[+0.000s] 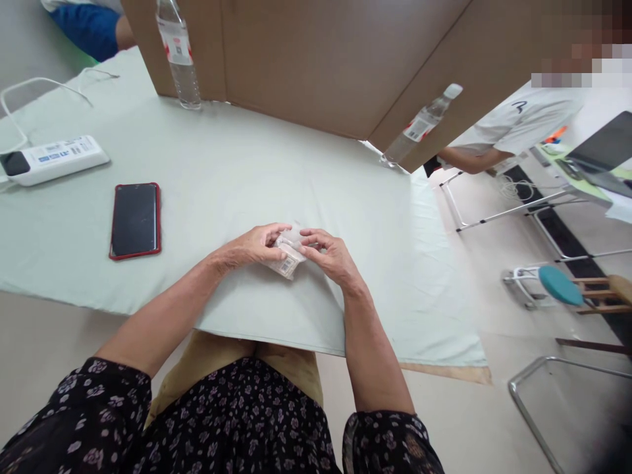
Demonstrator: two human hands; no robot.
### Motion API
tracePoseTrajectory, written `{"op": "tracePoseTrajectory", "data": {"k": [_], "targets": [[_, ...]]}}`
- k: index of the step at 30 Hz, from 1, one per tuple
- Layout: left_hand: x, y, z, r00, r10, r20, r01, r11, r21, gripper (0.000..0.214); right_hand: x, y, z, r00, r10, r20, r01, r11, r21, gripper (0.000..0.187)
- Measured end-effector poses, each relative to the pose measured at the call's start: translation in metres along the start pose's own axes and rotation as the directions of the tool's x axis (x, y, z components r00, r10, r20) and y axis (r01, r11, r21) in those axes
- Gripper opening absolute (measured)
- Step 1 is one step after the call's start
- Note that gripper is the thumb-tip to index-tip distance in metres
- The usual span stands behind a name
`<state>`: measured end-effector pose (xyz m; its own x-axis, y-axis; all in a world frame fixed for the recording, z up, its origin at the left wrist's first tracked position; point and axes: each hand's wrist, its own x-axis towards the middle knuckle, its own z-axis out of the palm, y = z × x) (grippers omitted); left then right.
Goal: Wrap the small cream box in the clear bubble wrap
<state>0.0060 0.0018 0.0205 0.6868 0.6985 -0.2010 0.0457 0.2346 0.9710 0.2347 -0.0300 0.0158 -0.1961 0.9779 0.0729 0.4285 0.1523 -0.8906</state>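
A small pale packet (288,261) in clear plastic wrap, with a dark square code printed near its lower end, lies at the table's front middle between my hands. My left hand (259,243) grips it from the left, thumb on top and fingers along the far side. From the right, my right hand (332,255) pinches the packet's upper right edge with thumb and fingertips. What is inside the wrap cannot be made out.
A phone with a red case (135,220) and a white power strip (59,160) lie to the left. Two water bottles, left (178,56) and right (419,125), stand before a cardboard panel (316,59). A person in a white shirt (523,122) is beyond it. Stools (560,285) stand right.
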Motion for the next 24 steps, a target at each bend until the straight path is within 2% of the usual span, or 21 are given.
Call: {"op": "tracePoseTrajectory", "data": {"k": [9, 17, 20, 22, 24], "targets": [[0.0, -0.001, 0.0, 1.0, 0.007, -0.005, -0.007, 1.0, 0.02, 0.09, -0.001, 0.0, 0.003, 0.988, -0.155, 0.019, 0.156, 0.987, -0.032, 0.01], [0.0, 0.0, 0.003, 0.996, 0.059, 0.063, -0.066, 0.992, 0.104, 0.076, 0.004, 0.002, 0.014, 0.993, -0.12, -0.021, 0.12, 0.993, 0.01, 0.014], [0.0, 0.001, 0.005, 0.998, 0.043, 0.055, -0.048, 0.994, 0.099, 0.08, 0.004, 0.0, 0.018, 0.987, -0.127, -0.093, 0.131, 0.991, 0.037, 0.016], [0.0, 0.001, 0.007, 0.999, 0.024, 0.029, -0.026, 0.996, 0.083, 0.087, 0.003, 0.0, 0.017, 0.981, -0.093, -0.17, 0.111, 0.989, 0.098, 0.024], [0.001, 0.0, 0.008, 1.0, 0.012, 0.009, -0.012, 0.998, 0.065, 0.092, 0.002, 0.0, 0.012, 0.975, -0.018, -0.22, 0.064, 0.978, 0.201, 0.04]]}}
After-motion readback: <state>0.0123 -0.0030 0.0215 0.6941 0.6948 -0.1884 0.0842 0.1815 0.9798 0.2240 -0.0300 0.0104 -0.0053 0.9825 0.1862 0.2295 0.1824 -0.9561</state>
